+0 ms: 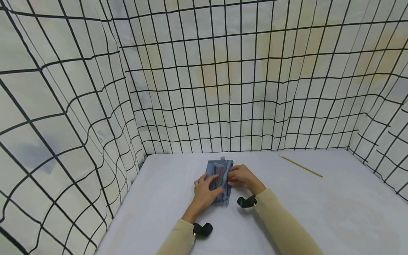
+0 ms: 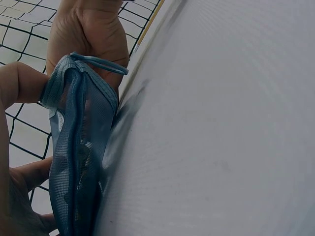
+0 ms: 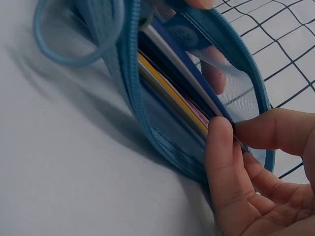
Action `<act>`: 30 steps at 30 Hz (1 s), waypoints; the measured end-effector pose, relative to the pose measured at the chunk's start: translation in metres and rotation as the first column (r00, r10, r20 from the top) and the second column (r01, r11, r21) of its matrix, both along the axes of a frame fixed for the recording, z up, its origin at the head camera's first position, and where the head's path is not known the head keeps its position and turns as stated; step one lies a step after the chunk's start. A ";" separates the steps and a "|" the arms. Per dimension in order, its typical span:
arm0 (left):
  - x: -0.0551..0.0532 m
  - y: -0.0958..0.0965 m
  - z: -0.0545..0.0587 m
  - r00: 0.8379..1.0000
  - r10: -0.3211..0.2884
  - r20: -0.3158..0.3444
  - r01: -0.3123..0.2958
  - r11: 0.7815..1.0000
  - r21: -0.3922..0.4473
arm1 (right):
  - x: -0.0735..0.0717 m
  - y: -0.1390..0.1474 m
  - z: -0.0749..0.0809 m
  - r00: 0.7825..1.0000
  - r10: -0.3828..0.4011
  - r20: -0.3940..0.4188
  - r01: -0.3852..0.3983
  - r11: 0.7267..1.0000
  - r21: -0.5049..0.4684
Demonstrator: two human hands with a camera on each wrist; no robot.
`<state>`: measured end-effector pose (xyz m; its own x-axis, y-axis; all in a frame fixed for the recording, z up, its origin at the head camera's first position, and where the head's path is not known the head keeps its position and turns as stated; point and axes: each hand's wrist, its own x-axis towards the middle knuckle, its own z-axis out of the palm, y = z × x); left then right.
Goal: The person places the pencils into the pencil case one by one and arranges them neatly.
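A blue mesh pencil case lies on the white table with its zip undone. My left hand grips it from the left, a fingertip showing through the mesh in the right wrist view. At the open mouth on the right side is my right hand. Its thumb and fingers pinch the end of a dark blue pen inside the case. Beside that pen lies a yellow pencil, along with other slim writing tools partly hidden by the zip edge. A light blue loop hangs from the case's end.
Another yellow pencil lies on the table, back right. Black netting over white sheeting rises behind the table and along both sides. Each wrist carries a small black camera.
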<state>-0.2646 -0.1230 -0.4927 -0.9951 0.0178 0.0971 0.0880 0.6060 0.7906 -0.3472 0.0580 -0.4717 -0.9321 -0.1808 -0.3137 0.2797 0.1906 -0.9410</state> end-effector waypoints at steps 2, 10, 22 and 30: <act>0.000 0.000 0.000 1.000 0.001 0.000 -0.001 1.000 -0.003 | 0.000 -0.002 0.001 1.000 -0.007 0.006 0.007 1.000 0.006; -0.001 -0.001 -0.002 1.000 0.000 -0.006 0.000 1.000 0.001 | 0.003 -0.005 0.000 1.000 -0.009 0.017 0.010 1.000 -0.021; 0.000 0.000 -0.002 1.000 -0.001 -0.019 0.001 1.000 0.002 | 0.008 0.021 -0.004 0.992 0.061 -0.111 -0.047 0.991 0.123; 0.001 0.000 -0.001 1.000 -0.013 -0.020 0.014 1.000 0.023 | 0.000 0.061 0.007 0.966 0.077 -0.245 -0.005 0.960 0.281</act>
<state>-0.2635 -0.1232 -0.4937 -0.9927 0.0288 0.1171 0.1117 0.5866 0.8021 -0.3470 0.1185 -0.4649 -0.9806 -0.1599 -0.1132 0.0277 0.4589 -0.8880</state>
